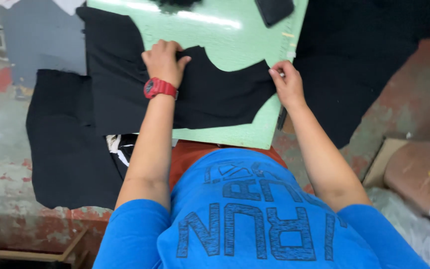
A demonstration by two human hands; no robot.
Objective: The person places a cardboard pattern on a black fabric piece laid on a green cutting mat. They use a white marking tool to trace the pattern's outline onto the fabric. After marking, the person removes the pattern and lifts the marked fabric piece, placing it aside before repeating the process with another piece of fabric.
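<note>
The left hand (pixel 164 61), with a red watch (pixel 156 88) at the wrist, lies curled and knuckles-up on a cut piece of black fabric (pixel 215 94), pressing it flat against the pale green table (pixel 235 132). The right hand (pixel 287 82) pinches the fabric's right corner at the table's edge, fingers closed on the cloth; something thin and dark seems to hang beneath that hand, though it is too blurred to tell what. The fabric piece spreads across the table's near part, its upper edge cut in a curve. More black cloth (pixel 68 144) drapes off to the left, and another dark heap (pixel 354 60) lies to the right. A small dark object (pixel 273 10) rests at the table's far edge.
</note>
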